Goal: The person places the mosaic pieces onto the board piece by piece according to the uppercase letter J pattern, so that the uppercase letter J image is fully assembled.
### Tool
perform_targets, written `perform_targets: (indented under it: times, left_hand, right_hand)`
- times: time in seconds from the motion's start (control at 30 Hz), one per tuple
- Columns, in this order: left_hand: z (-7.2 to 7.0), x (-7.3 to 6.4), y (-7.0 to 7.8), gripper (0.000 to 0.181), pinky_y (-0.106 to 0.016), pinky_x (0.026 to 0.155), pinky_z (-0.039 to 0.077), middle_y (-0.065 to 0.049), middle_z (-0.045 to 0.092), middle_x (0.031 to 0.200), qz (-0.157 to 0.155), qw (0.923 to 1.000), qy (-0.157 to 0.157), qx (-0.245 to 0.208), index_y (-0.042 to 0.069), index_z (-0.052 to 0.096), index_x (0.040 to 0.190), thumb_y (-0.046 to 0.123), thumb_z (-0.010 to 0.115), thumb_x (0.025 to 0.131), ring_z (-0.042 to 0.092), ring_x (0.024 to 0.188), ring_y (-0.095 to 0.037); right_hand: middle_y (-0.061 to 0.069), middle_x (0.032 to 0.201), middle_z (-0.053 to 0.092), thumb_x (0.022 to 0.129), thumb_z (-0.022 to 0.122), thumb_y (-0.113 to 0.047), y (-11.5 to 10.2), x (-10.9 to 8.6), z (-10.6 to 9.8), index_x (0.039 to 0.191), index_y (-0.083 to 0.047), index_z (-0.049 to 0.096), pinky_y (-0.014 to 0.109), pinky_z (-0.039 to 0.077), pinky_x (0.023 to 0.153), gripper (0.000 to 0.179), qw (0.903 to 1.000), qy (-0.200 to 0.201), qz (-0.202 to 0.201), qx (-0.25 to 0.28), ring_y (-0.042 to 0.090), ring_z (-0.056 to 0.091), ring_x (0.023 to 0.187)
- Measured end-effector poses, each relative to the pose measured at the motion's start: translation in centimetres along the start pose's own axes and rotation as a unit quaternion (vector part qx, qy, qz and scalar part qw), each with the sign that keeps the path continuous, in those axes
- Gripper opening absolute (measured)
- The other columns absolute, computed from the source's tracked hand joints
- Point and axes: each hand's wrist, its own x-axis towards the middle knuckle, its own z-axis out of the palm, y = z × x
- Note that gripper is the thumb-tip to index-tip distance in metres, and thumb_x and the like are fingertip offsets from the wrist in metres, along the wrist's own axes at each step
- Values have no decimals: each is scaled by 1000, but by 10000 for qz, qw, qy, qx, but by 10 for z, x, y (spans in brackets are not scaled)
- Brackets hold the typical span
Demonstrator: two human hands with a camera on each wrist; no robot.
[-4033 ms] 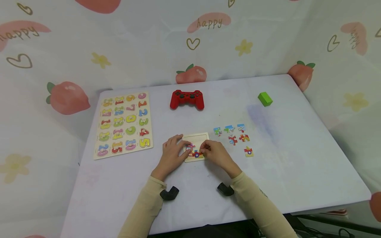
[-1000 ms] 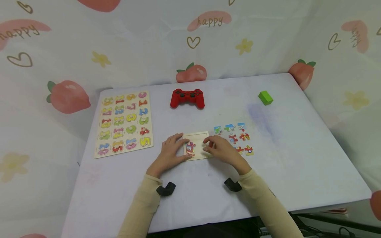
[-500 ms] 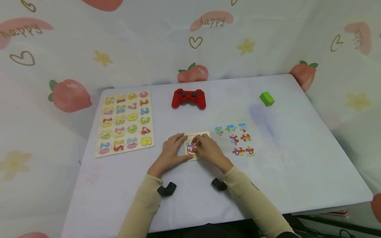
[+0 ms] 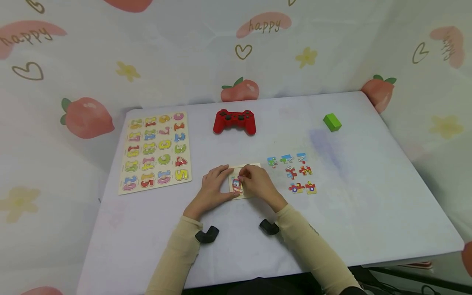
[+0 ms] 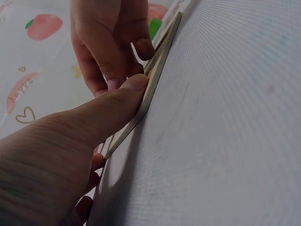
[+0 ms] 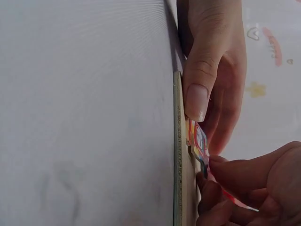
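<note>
A small wooden puzzle tray (image 4: pixel 254 166) lies flat on the table in front of me. My left hand (image 4: pixel 213 186) holds its left side, with the thumb (image 5: pixel 134 87) pressed against the near edge (image 5: pixel 157 70) and a fingertip (image 6: pixel 196 101) on the far edge. My right hand (image 4: pixel 258 183) covers the middle of the tray and pinches a colourful puzzle piece (image 6: pixel 200 143), which stands tilted up off the tray (image 6: pixel 178 160). The same puzzle piece (image 4: pixel 236 185) shows between the two hands in the head view. Several loose puzzle pieces (image 4: pixel 293 172) lie in rows to the right of the tray.
A number peg board (image 4: pixel 155 151) lies at the left of the table. A red game controller (image 4: pixel 234 121) sits at the back centre and a green block (image 4: pixel 332 122) at the back right. A printed cloth hangs behind the table (image 4: pixel 368 196).
My right hand has come back from the tray's right side, by the loose pieces, to the piece at the tray's left. The tray shows fewer pieces than four seconds ago. The left hand stayed.
</note>
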Motion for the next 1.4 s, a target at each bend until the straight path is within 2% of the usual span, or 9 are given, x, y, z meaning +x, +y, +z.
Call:
perform_targets:
  times: [0.17, 0.33, 0.57, 0.9, 1.07, 1.4]
  left_hand:
    - [0, 1, 0, 77, -45, 98, 22, -1, 33, 144, -30, 10000, -3, 15, 19, 42, 137, 52, 71, 74, 26, 132, -18]
    - [0, 1, 0, 77, -44, 99, 22, -1, 33, 144, -78, 10000, -39, -2, 20, 43, 137, 52, 71, 74, 26, 132, -18]
    - [-2, 1, 3, 75, -46, 98, 22, -2, 34, 143, -126, 9998, 12, -126, 18, 45, 136, 48, 73, 73, 26, 131, -20]
    - [-2, 3, 6, 74, -46, 101, 20, 0, 35, 142, -508, 9980, 6, -364, 20, 47, 134, 43, 78, 70, 26, 132, -20]
    - [-2, 3, 8, 74, -46, 101, 19, 0, 35, 142, -525, 9978, 46, -407, 20, 48, 133, 43, 78, 69, 26, 131, -20]
    - [-2, 4, 9, 71, -48, 101, 19, -2, 37, 141, -512, 9976, 94, -466, 18, 52, 130, 41, 79, 69, 27, 131, -21]
  right_hand:
    - [-1, 75, 64, 84, 67, -11, -2, 2, -1, 83, -8, 65, 28, 43, 64, 4, 9995, 128, 135, 242, 13, 55, 69]
    - [0, 76, 64, 84, 66, -11, -1, 5, 0, 83, -8, 66, 29, 43, 66, 4, 9992, 130, 292, 224, 14, 54, 71]
    - [-1, 70, 62, 82, 67, -10, 3, 11, 2, 80, -8, 68, 28, 42, 64, 3, 9987, 15, 395, 317, 13, 52, 67]
    - [0, 70, 62, 82, 66, -9, 2, 16, -2, 78, -5, 68, 28, 42, 65, 5, 9984, -247, 417, 280, 13, 53, 66]
    - [0, 67, 62, 81, 67, -8, -3, 17, -4, 76, -8, 69, 27, 42, 64, 5, 9978, -256, 601, 88, 13, 53, 65]
    - [-1, 68, 61, 83, 65, -7, -5, 20, -7, 75, -8, 67, 28, 41, 67, 8, 9971, -517, 543, 117, 14, 52, 67]
